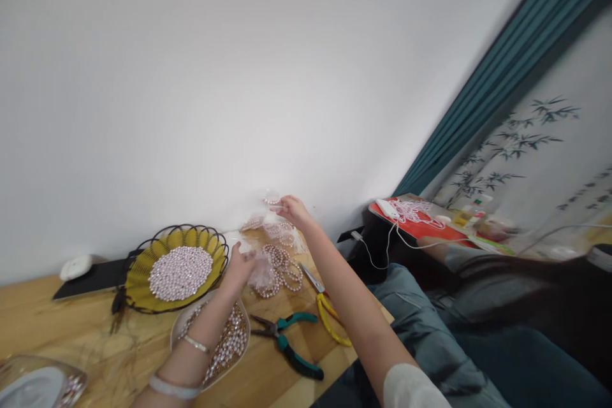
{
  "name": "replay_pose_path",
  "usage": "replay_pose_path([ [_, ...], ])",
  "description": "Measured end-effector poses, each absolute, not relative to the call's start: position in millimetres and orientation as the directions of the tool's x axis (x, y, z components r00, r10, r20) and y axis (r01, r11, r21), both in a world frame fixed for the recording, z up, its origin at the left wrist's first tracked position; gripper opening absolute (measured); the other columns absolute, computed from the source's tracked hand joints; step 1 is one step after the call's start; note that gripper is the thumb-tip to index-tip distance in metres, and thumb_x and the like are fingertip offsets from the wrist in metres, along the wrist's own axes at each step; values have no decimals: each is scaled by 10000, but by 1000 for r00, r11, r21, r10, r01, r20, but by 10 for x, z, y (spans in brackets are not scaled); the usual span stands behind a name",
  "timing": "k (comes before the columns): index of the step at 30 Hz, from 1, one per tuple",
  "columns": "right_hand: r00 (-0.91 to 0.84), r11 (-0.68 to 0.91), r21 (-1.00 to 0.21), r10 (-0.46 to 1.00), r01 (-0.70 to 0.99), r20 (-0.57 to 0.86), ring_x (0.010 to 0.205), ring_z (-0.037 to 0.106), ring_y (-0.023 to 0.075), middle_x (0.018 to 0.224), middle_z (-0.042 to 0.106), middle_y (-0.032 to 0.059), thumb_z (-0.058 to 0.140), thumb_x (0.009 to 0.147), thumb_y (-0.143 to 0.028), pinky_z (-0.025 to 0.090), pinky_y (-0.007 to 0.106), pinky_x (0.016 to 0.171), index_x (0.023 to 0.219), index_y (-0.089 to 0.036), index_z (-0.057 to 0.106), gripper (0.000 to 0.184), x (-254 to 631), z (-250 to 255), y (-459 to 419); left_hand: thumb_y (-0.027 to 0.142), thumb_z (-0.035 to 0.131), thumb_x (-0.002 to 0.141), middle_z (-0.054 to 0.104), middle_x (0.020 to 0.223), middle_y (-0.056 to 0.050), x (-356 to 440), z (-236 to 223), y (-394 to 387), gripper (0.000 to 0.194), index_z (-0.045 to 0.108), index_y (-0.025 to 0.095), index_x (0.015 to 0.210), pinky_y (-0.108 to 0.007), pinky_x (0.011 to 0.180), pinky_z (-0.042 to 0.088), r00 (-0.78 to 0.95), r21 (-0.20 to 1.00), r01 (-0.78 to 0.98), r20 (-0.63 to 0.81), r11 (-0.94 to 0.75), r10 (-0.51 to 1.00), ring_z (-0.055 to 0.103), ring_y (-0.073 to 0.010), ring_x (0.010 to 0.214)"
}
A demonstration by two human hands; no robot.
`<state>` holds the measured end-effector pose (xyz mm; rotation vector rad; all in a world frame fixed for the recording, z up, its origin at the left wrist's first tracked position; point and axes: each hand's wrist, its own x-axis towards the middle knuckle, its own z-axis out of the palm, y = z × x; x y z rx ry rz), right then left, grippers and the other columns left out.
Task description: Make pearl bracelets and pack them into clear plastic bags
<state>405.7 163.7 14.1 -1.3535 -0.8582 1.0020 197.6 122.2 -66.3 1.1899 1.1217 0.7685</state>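
My right hand [292, 210] is stretched out to the far side of the wooden table [57, 325], its fingers pinched on a small pale bead bracelet [271, 197] held up near the wall. My left hand [239, 266] rests lower, fingers closed on a thin clear plastic bag [261, 269] lying on a heap of pink bead bracelets [281, 268]. Under my left forearm stands a white dish [180, 328] full of beads.
A yellow wire basket [138, 274] holds a mound of pinkish beads [180, 272]. Teal-handled pliers [291, 344] and yellow-handled scissors [327, 315] lie near the table's front edge. Another person's arm [459, 255] rests by a red tray [421, 220] at the right.
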Motion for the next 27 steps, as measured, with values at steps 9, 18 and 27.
replay_pose_path([
  [9,447,-241,-944,887,227,-119,1079,678,259,1304,639,105,652,994,-312,587,468,899,1308,-174,600,347,3890,-275,1454,303,665,968,641,1320,-105,1965,-566,1169,384,578,186,1323,-479,914,582,240,971,220,-142,89,960,683,-263,1087],
  [18,553,-241,-899,833,366,2,1102,667,266,1320,630,106,654,993,-317,582,477,912,1306,-176,604,347,3919,-257,1250,334,657,975,647,1301,-101,1920,-438,1119,364,599,182,1301,-472,894,592,260,976,4,-209,216,943,682,-256,1074],
  [27,232,-55,-975,973,217,-3,566,620,156,702,673,13,700,873,-556,451,251,494,850,-158,699,398,3508,-141,549,284,683,940,654,1310,-109,1890,-178,838,464,535,200,1372,-442,873,599,310,933,-339,-14,124,951,704,-248,1037],
])
